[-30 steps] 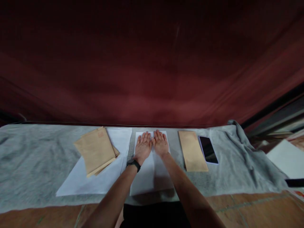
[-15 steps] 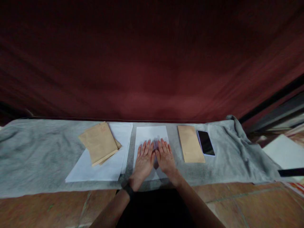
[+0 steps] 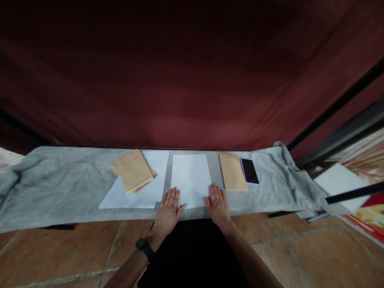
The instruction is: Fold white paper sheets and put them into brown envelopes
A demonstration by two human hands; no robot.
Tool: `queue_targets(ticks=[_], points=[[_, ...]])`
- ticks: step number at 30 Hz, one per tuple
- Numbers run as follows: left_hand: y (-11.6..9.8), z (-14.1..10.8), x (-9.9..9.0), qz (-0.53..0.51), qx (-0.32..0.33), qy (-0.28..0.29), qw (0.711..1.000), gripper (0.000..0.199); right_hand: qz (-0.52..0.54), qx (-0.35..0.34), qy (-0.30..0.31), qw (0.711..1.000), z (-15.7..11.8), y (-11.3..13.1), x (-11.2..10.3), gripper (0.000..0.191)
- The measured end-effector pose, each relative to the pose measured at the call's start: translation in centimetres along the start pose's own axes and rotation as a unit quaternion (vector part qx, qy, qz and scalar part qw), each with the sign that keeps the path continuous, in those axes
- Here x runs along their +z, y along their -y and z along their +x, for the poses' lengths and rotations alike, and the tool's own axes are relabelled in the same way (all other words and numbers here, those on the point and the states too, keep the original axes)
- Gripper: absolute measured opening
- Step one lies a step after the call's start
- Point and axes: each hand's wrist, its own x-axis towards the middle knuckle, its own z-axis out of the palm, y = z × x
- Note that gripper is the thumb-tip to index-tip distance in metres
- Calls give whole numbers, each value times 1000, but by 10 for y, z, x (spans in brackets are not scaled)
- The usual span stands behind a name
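A white sheet of paper [image 3: 191, 174] lies flat in front of me on a grey cloth [image 3: 72, 180]. My left hand [image 3: 168, 212] rests at its near left corner, fingers stretched out and thumb at the paper's edge. At the near right corner lies my right hand [image 3: 218, 205], also flat with the fingers extended. Neither hand grips anything. Left of the sheet, several brown envelopes [image 3: 135, 170] lie on a stack of white paper [image 3: 117, 197]. To the right is another brown envelope [image 3: 233, 172], with a phone [image 3: 249, 171] beside it, its screen dark.
A dark red surface [image 3: 186, 104] rises behind the cloth-covered top. Black bars [image 3: 354, 193] stand at the right, near a white panel [image 3: 339, 182] and a red and yellow printed item [image 3: 373, 218]. Below is a tiled floor [image 3: 90, 248].
Both hands have moved apart and toward me, from the middle of the sheet to its near corners. The camera view has shifted a little.
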Motion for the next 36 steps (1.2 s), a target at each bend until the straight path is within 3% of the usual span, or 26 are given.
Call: queue_targets(ticks=[7,14,19,27,32,36], points=[[5,-11,-5,-9,49,41,998,49,3,-45,6,999,-16,-13,-7,54],[-10,-4,-14,14,71,98,993,45,4,-15,10,1000,-22,0,-9,53],[-9,-5,-18,27,105,142,984,63,41,-18,4,999,-25,4,-9,51],[-6,2,-23,44,83,153,984,62,100,-36,12,994,-26,-1,-15,49],[2,1,-24,23,67,123,990,62,112,-43,44,992,-12,10,-21,49],[-8,-2,-33,0,63,83,995,48,116,-25,59,991,4,21,-19,50]])
